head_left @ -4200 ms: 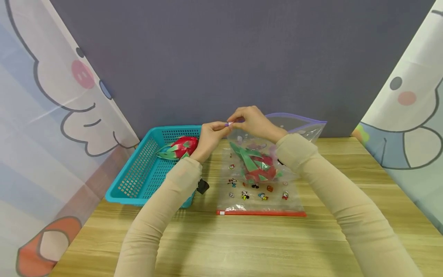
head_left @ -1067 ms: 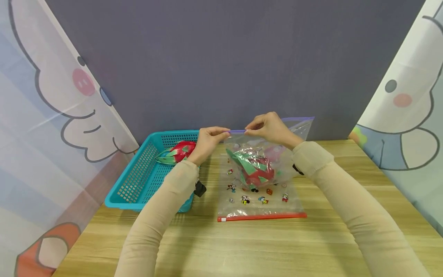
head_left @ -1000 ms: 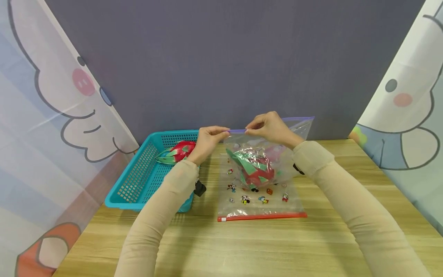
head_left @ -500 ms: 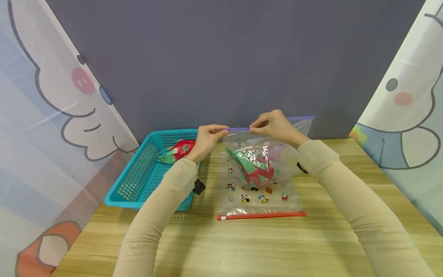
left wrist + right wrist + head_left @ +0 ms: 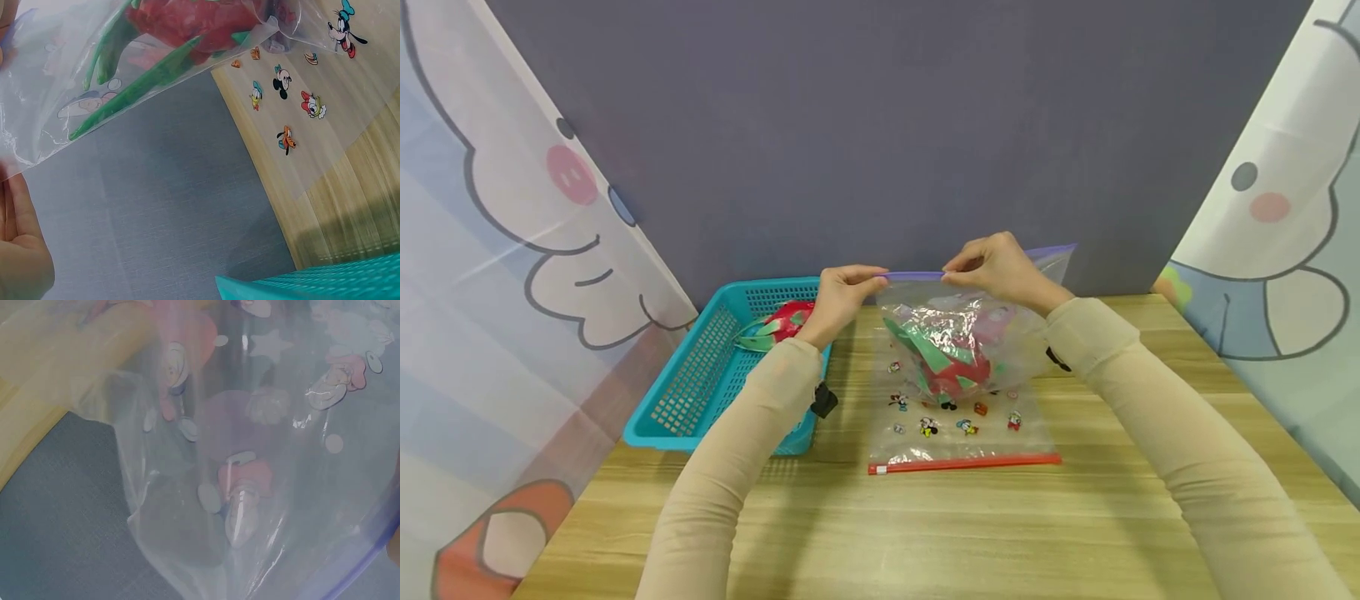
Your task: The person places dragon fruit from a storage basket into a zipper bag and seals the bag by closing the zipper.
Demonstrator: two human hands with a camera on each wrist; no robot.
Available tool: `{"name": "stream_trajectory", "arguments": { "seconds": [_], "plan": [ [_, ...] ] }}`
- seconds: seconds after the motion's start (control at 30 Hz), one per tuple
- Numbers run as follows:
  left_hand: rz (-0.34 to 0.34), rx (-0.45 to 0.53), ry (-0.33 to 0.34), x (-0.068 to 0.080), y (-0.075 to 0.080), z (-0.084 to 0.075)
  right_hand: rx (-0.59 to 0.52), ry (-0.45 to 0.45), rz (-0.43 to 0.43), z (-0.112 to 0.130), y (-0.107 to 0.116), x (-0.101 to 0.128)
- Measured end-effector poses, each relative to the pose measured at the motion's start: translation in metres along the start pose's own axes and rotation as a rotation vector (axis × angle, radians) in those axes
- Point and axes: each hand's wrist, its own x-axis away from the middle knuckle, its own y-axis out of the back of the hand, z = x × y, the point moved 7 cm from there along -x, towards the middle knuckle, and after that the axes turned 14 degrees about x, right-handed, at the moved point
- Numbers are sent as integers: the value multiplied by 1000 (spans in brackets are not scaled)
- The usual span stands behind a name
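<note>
My left hand (image 5: 838,302) pinches the left corner of a clear zip bag (image 5: 913,296) by its purple strip. Farther along the same strip, my right hand (image 5: 1003,271) pinches it between thumb and fingertips. Left of the right hand the strip runs straight; on its right the edge rises toward the far corner. Inside the bag hangs a red and green dragon fruit (image 5: 958,373), its long green leaves (image 5: 140,84) pressed against the plastic in the left wrist view. Cartoon prints on the bag (image 5: 247,500) fill the right wrist view.
A second clear bag (image 5: 1037,429) with a red zip strip (image 5: 970,463) and cartoon prints lies flat on the wooden table (image 5: 910,533), below the held one. At left stands a blue basket (image 5: 658,442) with another dragon fruit (image 5: 790,317). A grey wall (image 5: 880,125) rises behind.
From close beside the left hand, the right hand has moved right along the purple strip. The left hand keeps its pinch at the corner, and the stretch of strip between them has grown longer.
</note>
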Motion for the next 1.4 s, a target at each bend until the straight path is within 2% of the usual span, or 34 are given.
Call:
{"name": "stream_trajectory", "arguments": {
  "seconds": [0.17, 0.3, 0.53, 0.77, 1.07, 1.4],
  "plan": [
    [-21, 6, -19, -7, 2, 8, 29, 10, -19, 0, 4, 2],
    [-37, 11, -47, -11, 0, 7, 69, 1, -37, -2, 10, 5],
    [-67, 12, -73, -16, 1, 5, 75, -1, -41, -3, 16, 7],
    [-70, 6, -81, -15, 3, 7, 93, 10, -60, -7, 18, 10],
    [-70, 3, -100, -12, 4, 6, 151, 67, -107, -8, 22, 13],
    [-69, 3, -77, -12, 5, 6, 170, 92, -133, -10, 26, 16]
  ]
}}
